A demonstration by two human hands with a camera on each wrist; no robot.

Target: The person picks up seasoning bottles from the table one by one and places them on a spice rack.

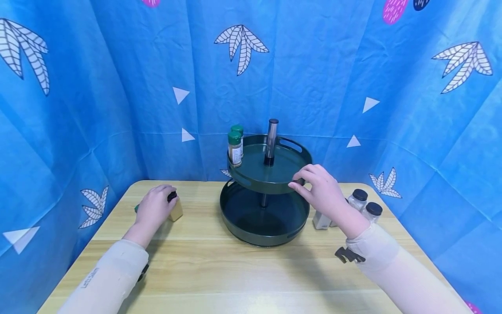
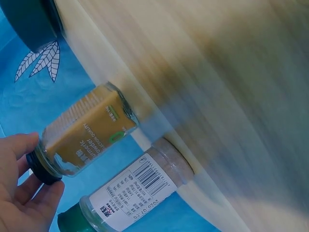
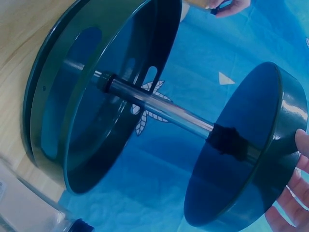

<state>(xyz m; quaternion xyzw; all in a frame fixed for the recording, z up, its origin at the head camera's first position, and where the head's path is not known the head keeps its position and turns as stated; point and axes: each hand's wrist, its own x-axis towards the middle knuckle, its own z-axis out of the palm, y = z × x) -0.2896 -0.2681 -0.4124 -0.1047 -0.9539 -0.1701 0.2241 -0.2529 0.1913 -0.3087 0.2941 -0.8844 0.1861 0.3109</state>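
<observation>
My left hand [image 1: 154, 208] pinches the black cap of a glass turmeric powder jar [image 2: 89, 133] at the table's left side. Whether the jar's base touches the table, I cannot tell. Close beside it stands a green-capped spice bottle [image 2: 137, 188], mostly hidden behind the hand in the head view. A dark green two-tier round rack [image 1: 266, 240] occupies the middle of the table. At the right front of its upper tray [image 1: 259, 186], my right hand [image 1: 319, 189] grips the rim between thumb and fingers. Two green-capped bottles [image 1: 235, 155] stand on the upper tray's left side.
Several clear jars with black caps, one jar [image 1: 358, 199] among them, stand right of the rack, partly behind the right forearm. A metal post [image 1: 271, 139] rises through the trays. Blue curtain [image 1: 251, 96] surrounds the wooden table [image 1: 219, 279].
</observation>
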